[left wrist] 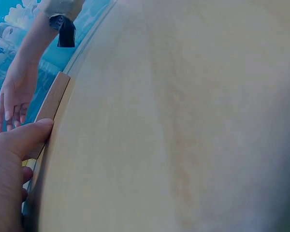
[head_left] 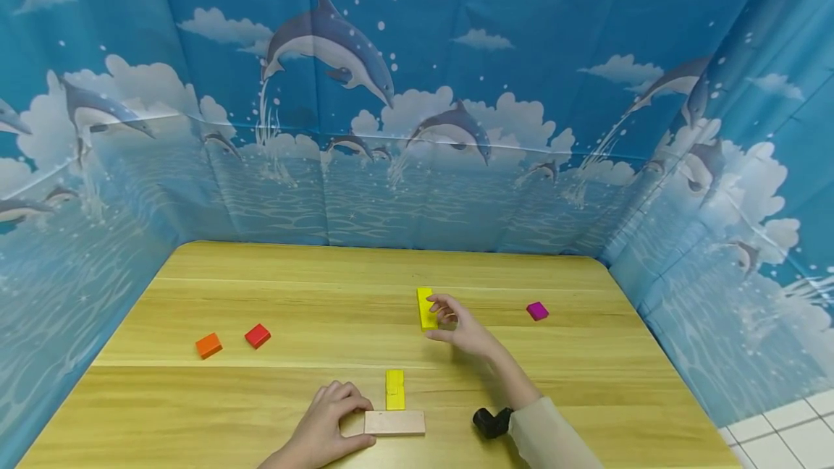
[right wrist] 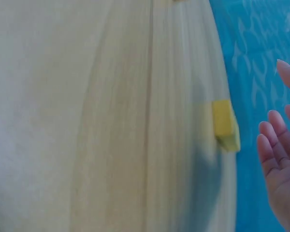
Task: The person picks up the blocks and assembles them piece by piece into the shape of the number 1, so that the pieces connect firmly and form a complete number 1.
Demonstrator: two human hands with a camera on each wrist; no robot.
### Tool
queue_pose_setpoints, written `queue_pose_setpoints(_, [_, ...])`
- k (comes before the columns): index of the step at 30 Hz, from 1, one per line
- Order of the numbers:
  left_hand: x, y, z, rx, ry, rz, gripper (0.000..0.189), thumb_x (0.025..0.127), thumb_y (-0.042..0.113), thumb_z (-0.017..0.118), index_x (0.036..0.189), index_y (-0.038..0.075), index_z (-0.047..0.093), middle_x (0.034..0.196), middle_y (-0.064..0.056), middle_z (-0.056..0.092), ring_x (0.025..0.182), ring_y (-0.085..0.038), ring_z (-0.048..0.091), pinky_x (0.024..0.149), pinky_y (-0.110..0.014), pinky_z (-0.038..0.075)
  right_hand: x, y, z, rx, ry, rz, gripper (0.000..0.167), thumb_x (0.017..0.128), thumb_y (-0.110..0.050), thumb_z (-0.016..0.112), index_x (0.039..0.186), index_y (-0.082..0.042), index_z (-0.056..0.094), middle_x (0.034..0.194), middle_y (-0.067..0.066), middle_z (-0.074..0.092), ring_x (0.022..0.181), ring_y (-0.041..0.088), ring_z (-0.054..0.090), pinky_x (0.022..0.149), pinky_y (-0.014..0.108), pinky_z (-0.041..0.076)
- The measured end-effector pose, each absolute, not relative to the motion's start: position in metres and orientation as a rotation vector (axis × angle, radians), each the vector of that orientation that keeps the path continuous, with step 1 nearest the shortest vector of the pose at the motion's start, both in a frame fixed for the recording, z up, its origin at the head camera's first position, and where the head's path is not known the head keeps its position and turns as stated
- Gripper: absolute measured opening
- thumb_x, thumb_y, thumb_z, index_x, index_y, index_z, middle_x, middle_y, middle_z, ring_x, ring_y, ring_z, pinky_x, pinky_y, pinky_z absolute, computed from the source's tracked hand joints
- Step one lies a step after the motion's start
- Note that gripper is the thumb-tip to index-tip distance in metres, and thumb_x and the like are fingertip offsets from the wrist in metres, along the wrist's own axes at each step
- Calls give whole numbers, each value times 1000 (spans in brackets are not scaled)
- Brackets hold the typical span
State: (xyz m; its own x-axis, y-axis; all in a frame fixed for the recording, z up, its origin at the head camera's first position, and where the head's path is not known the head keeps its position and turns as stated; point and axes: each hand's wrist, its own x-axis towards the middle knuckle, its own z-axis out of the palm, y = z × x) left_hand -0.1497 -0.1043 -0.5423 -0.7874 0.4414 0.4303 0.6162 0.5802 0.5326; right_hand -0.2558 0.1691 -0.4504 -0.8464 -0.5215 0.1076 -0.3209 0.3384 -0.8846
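Pale wooden rectangular block [head_left: 394, 423] sits on the worktop [head_left: 313, 273], its left end pinched by your left grip [head_left: 329, 420]; your right grip [head_left: 461, 326], fingers parted, is by a long yellow block [head_left: 424, 307] farther back. A shorter yellow block [head_left: 394, 389] lies between.

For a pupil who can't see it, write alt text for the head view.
A left hand grips a pale block on a wooden table; the right hand hangs near the farthest yellow block. A dolphin-print curtain hangs behind.
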Motion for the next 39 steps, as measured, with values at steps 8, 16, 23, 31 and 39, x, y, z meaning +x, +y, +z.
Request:
queue_pose_setpoints(8, [-150, -104, -543, -878, -2564, -1000, 28, 72, 51, 71, 90, 32, 62, 87, 23, 48, 81, 2, 39, 73, -26, 32, -276, 177, -466, -744, 2422, -1545, 64, 81, 3, 65, 134, 11, 29, 112, 32, 38, 91, 44, 38, 79, 45, 36])
queue_pose_setpoints(16, [-150, -104, -545, -892, -2535, -995, 27, 73, 51, 70, 90, 31, 62, 87, 23, 48, 80, 1, 38, 72, -26, 32, -291, 179, -474, -591, 2375, -1575, 69, 81, 1, 65, 138, 8, 25, 115, 31, 38, 94, 41, 37, 79, 32, 35])
queue_pose_setpoints(23, [-150, -104, -546, -876, -2550, -998, 28, 72, 52, 71, 90, 32, 62, 88, 25, 47, 81, 2, 38, 73, -25, 32, -304, 182, -480, -568, 2309, -1590, 74, 79, 4, 66, 139, 8, 22, 117, 33, 37, 97, 40, 37, 82, 33, 34])
queue_pose_setpoints(31, [-151, -104, -547, -879, -2544, -993, 27, 72, 51, 71, 90, 33, 62, 87, 24, 47, 81, 2, 38, 72, -26, 32, -324, 189, -498, -582, 2315, -1494, 77, 79, -4, 69, 141, 3, 22, 115, 24, 40, 95, 29, 38, 82, 35, 32])
queue_pose_setpoints(39, [-150, -104, -546, -877, -2551, -1000, 27, 71, 51, 71, 90, 33, 62, 87, 24, 47, 80, 2, 38, 73, -26, 31, -328, 191, -502, -570, 2318, -1393, 83, 77, -11, 73, 143, -3, 22, 112, 14, 40, 94, 22, 36, 82, 34, 31])
